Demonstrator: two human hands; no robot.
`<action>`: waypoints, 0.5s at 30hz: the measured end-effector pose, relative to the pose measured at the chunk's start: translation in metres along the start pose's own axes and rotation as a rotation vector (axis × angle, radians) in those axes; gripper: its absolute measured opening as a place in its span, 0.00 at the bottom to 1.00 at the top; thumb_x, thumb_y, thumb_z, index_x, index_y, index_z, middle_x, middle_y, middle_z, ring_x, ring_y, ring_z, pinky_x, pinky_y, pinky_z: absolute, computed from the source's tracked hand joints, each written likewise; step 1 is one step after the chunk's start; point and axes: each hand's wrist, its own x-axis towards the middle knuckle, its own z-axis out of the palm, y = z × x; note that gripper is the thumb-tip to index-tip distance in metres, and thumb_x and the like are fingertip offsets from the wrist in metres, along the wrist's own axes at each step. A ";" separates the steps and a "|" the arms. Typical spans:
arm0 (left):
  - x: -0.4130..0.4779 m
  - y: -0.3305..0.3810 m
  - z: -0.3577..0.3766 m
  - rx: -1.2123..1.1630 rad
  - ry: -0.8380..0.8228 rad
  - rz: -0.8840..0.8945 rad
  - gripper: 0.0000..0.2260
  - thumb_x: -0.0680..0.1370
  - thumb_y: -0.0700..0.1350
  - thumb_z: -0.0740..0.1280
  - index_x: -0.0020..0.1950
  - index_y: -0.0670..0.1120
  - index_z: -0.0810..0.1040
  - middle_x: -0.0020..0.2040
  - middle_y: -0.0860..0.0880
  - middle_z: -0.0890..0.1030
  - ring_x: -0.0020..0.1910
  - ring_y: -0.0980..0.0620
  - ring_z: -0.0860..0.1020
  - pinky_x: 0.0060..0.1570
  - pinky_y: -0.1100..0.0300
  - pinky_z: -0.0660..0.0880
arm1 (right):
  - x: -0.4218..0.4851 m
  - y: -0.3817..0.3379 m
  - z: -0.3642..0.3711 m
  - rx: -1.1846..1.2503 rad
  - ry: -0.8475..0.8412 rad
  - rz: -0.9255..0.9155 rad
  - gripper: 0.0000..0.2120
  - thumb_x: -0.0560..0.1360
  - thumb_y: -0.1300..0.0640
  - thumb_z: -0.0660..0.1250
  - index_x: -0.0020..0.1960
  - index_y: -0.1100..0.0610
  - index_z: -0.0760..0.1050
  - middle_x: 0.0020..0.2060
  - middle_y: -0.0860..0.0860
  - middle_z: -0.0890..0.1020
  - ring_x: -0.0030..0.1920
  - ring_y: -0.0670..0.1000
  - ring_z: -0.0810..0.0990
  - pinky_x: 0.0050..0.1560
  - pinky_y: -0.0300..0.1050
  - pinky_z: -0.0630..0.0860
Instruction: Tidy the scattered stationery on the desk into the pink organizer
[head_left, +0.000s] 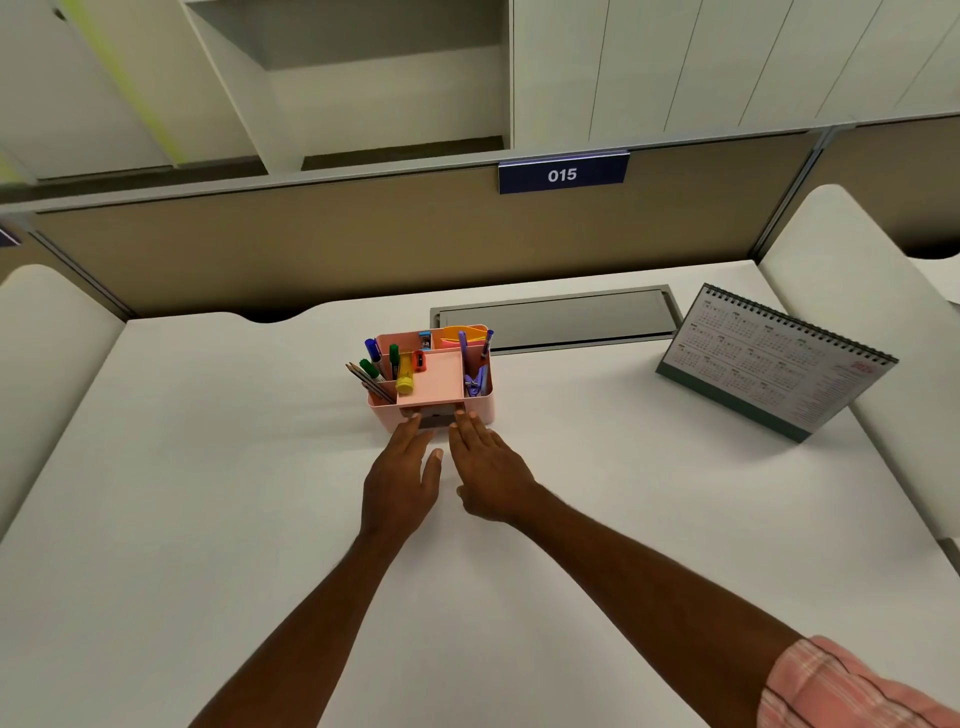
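Both hands (447, 467) flat, fingertips apparently touching pink organizer (480, 402) front.

Organizer (478, 410) — pale pink all over.
Blue-capped marker (373, 349); green-capped marker (394, 356).
Tube (404, 382): yellow.
Sharpener (419, 361): red.
Stapler (475, 383): lilac.
Note pad (457, 336): orange.
Desk (208, 467): plain white.
Cable hatch (556, 317): grey.
Partition (311, 244): tan.
Number plate (562, 174): dark blue, white digits.
Calendar (769, 358) — white page with a fine printed grid, red print at one corner, dark green base and binding.
Sleeve (852, 686): pink check with darker lines.
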 end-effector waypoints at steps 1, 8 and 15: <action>0.001 0.000 0.000 0.002 -0.004 -0.003 0.20 0.82 0.52 0.69 0.73 0.47 0.79 0.76 0.47 0.75 0.74 0.45 0.76 0.70 0.51 0.72 | 0.001 0.000 0.000 0.007 0.003 -0.001 0.45 0.79 0.55 0.72 0.83 0.60 0.46 0.83 0.57 0.45 0.83 0.57 0.43 0.80 0.54 0.50; 0.006 0.004 0.000 -0.011 -0.094 -0.059 0.20 0.84 0.54 0.64 0.75 0.49 0.76 0.77 0.49 0.74 0.76 0.47 0.73 0.72 0.49 0.72 | 0.004 0.002 0.004 0.012 0.003 -0.002 0.45 0.79 0.54 0.72 0.83 0.59 0.46 0.83 0.56 0.45 0.83 0.57 0.44 0.80 0.54 0.51; 0.012 0.015 -0.006 0.012 -0.374 -0.192 0.23 0.85 0.61 0.59 0.75 0.50 0.75 0.77 0.50 0.74 0.75 0.48 0.73 0.75 0.52 0.68 | -0.001 0.014 -0.011 0.003 -0.023 -0.004 0.44 0.79 0.52 0.72 0.83 0.57 0.46 0.83 0.55 0.46 0.83 0.59 0.45 0.80 0.60 0.52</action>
